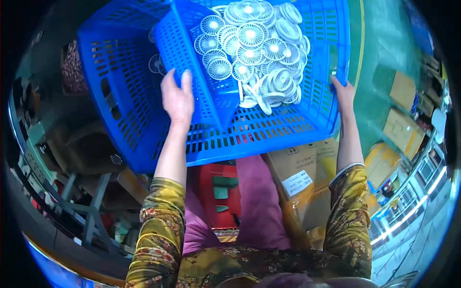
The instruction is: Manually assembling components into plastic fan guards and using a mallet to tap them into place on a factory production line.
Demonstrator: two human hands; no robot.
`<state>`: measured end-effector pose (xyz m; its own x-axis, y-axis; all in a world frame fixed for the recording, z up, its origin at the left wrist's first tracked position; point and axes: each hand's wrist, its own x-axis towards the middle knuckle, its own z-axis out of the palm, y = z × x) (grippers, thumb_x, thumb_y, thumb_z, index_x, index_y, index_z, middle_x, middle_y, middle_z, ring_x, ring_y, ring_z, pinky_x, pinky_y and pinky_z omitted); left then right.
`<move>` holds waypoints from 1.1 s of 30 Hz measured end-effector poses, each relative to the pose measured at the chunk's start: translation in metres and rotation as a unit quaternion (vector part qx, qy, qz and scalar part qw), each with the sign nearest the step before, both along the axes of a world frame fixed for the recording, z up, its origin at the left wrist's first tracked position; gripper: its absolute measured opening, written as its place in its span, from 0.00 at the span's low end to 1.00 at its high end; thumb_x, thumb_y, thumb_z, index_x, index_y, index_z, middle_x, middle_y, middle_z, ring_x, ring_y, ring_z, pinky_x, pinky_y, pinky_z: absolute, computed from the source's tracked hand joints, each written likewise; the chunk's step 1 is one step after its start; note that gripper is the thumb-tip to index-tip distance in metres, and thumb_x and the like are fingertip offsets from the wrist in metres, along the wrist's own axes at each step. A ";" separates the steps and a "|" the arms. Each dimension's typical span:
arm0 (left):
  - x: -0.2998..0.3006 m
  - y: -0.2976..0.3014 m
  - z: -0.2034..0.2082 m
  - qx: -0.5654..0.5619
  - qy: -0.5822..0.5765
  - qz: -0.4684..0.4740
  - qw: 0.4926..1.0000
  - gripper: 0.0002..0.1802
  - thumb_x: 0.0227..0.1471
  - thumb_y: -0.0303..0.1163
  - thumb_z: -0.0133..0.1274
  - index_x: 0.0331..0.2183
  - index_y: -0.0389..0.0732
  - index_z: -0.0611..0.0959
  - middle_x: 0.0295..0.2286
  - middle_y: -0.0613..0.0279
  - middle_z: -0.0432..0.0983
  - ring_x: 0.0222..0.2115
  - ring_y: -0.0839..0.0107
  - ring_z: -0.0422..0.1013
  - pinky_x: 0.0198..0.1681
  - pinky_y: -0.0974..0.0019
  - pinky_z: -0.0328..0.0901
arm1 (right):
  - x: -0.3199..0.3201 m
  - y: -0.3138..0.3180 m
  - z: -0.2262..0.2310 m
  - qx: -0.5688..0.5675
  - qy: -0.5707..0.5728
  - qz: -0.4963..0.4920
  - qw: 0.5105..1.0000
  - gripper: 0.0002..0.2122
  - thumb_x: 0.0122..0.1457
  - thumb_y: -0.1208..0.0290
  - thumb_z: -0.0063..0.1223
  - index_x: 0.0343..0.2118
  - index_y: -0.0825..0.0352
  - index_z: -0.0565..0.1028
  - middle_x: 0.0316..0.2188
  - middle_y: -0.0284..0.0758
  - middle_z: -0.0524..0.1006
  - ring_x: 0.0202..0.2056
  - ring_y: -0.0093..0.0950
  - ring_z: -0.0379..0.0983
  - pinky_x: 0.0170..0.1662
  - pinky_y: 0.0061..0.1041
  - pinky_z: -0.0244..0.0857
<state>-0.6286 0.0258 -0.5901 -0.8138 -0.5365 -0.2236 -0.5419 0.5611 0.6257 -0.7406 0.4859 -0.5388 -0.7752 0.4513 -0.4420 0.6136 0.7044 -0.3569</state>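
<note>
A large blue perforated plastic crate (pixel 211 156) is in front of me, above my knees. A blue perforated panel (pixel 180 48) stands slanted inside it. Right of the panel lies a heap of round white spoked grilles (pixel 252 36), like small fan guards. My left hand (pixel 177 98) is over the panel's left edge, thumb and fingers apart; its other fingers are partly hidden. My right hand (pixel 344 93) grips the crate's right wall near the handle hole, fingers partly hidden behind it. A few grilles (pixel 156 64) show in the shaded left part.
Cardboard boxes (pixel 307 165) stand beside my right leg, more boxes (pixel 403 129) on the green floor at right. A red stool or bin (pixel 225 192) is between my legs. A metal frame (pixel 93 211) stands at lower left.
</note>
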 end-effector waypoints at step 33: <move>0.120 -0.133 -0.131 0.435 -0.130 0.224 0.862 0.11 0.30 0.24 0.56 0.25 0.36 0.79 0.23 0.59 0.75 0.23 0.62 0.72 0.28 0.59 0.67 | 0.037 -0.005 -0.009 -0.042 0.064 0.114 0.990 0.11 0.51 0.64 0.55 0.33 0.67 0.75 0.25 0.27 0.73 0.26 0.17 0.65 0.30 0.22 0.61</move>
<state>-0.5085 -0.1073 -0.7208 -0.4301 -0.3210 -0.8438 -0.7672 -0.3627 0.5290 -0.7032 0.4809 -0.5479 -0.9051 0.2233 -0.3620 0.3875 0.7838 -0.4853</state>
